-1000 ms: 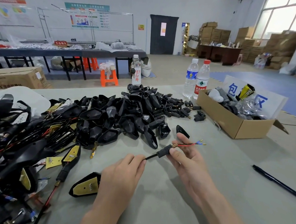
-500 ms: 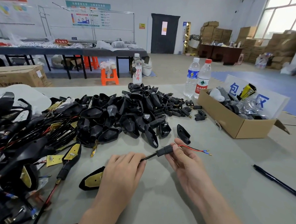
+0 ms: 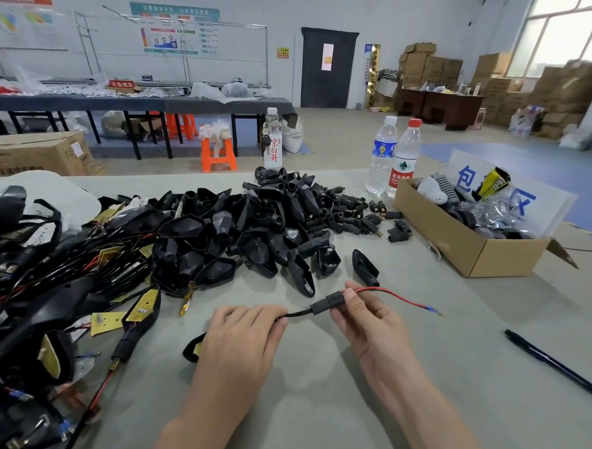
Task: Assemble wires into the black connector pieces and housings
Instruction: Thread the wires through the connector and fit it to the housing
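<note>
I have the wire held between both hands, low over the table (image 3: 467, 388). My right hand (image 3: 368, 326) pinches the black connector (image 3: 328, 303) between thumb and fingertips, the fingers curled close round it. My left hand (image 3: 244, 341) curls over the black cable (image 3: 296, 314) where it runs in under the fingertips; how tightly, I cannot tell. The red wire (image 3: 397, 296) arcs free to the right, its blue-tipped end in the air. I judge it all light and limp: the wire will flop and kink easily. The connector is the one stiff part, so I take hold there. The pile of housings (image 3: 246, 232) lies just beyond, with one loose housing (image 3: 364, 267) near my right hand.
</note>
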{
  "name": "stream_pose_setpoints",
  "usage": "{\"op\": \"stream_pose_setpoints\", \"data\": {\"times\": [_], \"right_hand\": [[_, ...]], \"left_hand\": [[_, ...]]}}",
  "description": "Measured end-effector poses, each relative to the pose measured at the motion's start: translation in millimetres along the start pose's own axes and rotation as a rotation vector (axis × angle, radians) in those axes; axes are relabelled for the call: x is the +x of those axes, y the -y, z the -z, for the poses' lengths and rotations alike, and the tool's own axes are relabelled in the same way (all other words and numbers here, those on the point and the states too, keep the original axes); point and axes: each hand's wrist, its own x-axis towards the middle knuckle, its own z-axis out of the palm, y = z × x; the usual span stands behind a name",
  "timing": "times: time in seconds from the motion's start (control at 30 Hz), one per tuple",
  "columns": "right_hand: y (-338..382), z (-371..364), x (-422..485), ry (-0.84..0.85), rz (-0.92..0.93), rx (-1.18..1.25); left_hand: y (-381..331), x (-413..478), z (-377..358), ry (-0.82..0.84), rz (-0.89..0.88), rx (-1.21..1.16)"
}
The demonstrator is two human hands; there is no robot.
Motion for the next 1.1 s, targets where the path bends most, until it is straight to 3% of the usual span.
{"op": "stream_pose_setpoints", "data": {"times": [0.23,0.5,0.77,1.1], "right_hand": [[-4,-5,-4,0.078,-0.042,-0.055],[3,0,-3,-0.050,0.073,-0.233],[3,-4,-7,-0.047,0.060,-0.313],[9,2,-2,-0.133,0.186,-0.409]], "left_hand": [[-6,1,-2,-0.019,-0.052,-0.033],[-2,-1,2,0.150,0.077,-0.076],[-1,-2,2,0.093,0.111,-0.132],[1,-3,0,0.164,0.092,-0.109]]}}
